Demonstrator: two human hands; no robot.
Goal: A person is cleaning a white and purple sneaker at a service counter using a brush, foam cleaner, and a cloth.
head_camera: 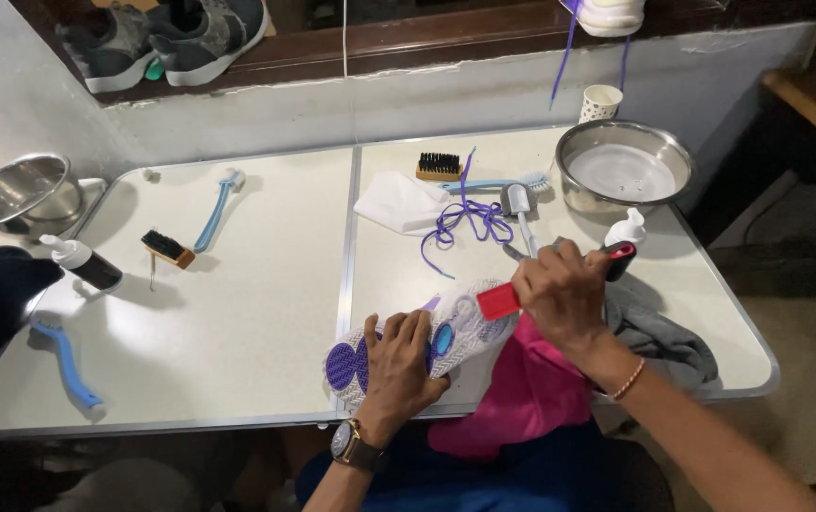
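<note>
Head view: the left hand (398,365) pins the shoe (427,341) sole-up at the counter (237,313) edge, the right hand (564,294) clenches a red brush (503,301); hard strokes could push the shoe off.

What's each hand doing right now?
Left hand: pressed flat, open, on the white shoe with purple-patterned sole.
Right hand: closed around the red-headed brush.
</note>
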